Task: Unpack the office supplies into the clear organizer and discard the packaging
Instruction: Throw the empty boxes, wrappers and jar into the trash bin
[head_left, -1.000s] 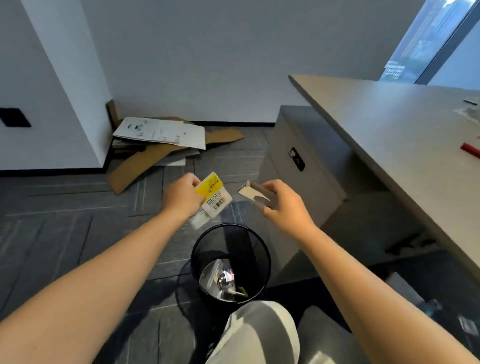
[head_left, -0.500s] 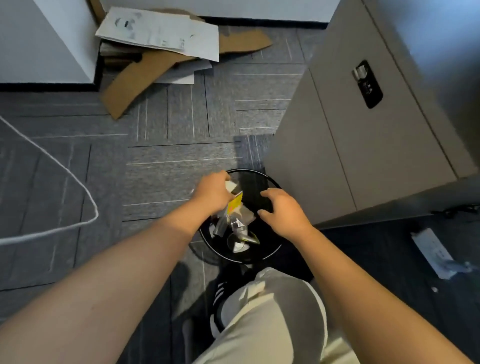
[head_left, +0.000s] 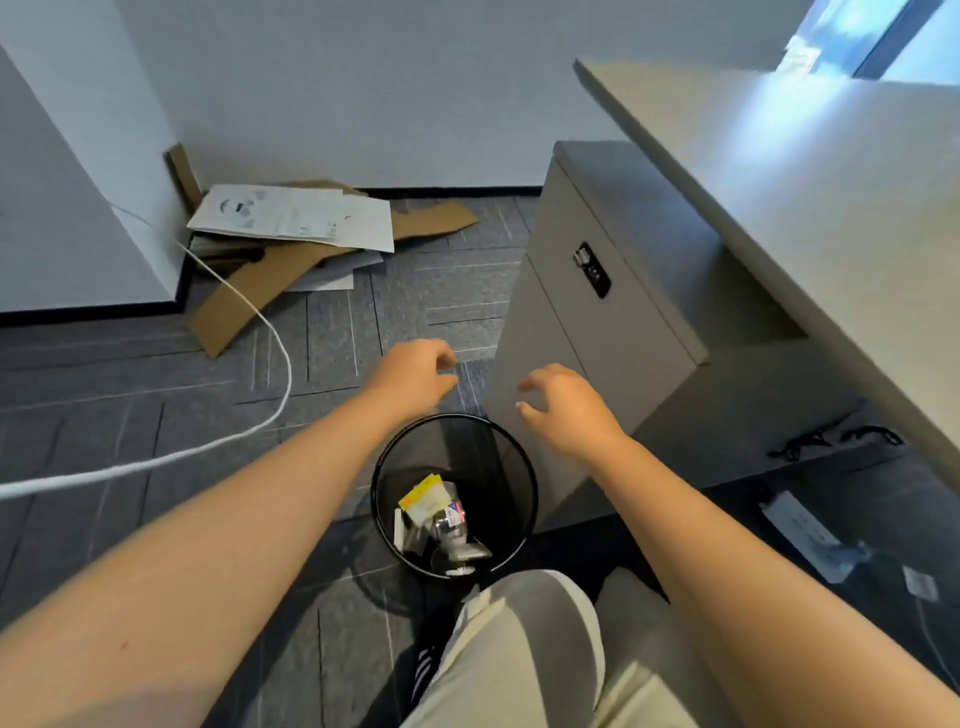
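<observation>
A black mesh waste bin (head_left: 524, 483) stands on the grey carpet between my knees and a cabinet. Inside it lies the yellow-and-white packaging (head_left: 423, 496) on top of clear plastic wrappers. My left hand (head_left: 413, 376) hovers just above and beyond the bin's far rim, fingers loosely curled, holding nothing. My right hand (head_left: 563, 408) hangs over the bin's right rim, fingers spread and relaxed, also empty. The clear organizer is out of view.
A grey drawer cabinet (head_left: 597, 332) with a black lock stands right of the bin, under the desk top (head_left: 810, 171). Flattened cardboard and white sheets (head_left: 291, 228) lie by the wall. A white cable (head_left: 270, 322) loops across the left. A power strip (head_left: 800, 525) lies on the floor at right.
Both hands have let go of the packaging, which now lies in the bin. The hands have risen away from the bin and the view has tilted back up.
</observation>
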